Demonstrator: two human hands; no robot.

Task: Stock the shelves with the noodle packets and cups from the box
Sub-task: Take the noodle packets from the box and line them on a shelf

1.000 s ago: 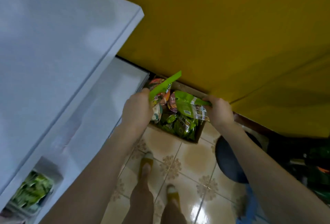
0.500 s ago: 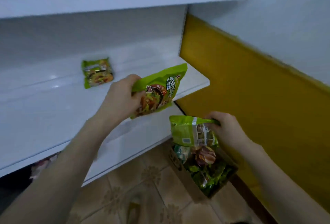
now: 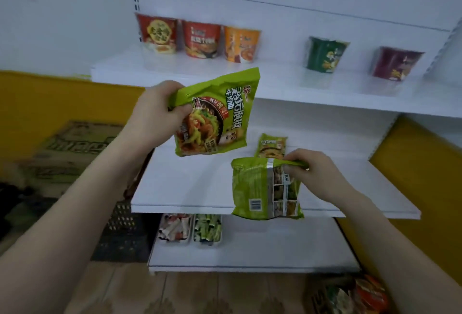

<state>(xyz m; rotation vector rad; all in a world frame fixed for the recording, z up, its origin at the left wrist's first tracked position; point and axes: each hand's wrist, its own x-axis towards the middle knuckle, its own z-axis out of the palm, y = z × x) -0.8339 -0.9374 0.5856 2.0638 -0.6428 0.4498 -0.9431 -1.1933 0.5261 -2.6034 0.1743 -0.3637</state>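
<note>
Green crinkly plastic, two bags in the air at once. The left packet (image 3: 215,113) faces label-out in front of the top shelf's (image 3: 287,83) edge. The left hand (image 3: 155,113) grips it at the upper left corner, thumb on the front and fingers curled behind. The right packet (image 3: 260,188) hangs barcode side out over the front lip of the middle shelf (image 3: 190,188), pinched at its top seam by the right hand's (image 3: 317,171) thumb and fingertips.

My take: place one at a time. A bag dangling from a seam swings, so I'd lower the right one until its bottom edge touches the shelf before letting go, and turn it so the label shows. Line both up beside the shelved packet (image 3: 272,144) near the back of that shelf, same way up. Easy on the squeeze, since noodle blocks probably crack.

Further out, five cups (image 3: 201,41) sit on the top shelf, so packets likely belong on the middle one. Two trays (image 3: 175,231) sit on the bottom shelf. The box (image 3: 350,293) on the floor at lower right has more stock in it.
</note>
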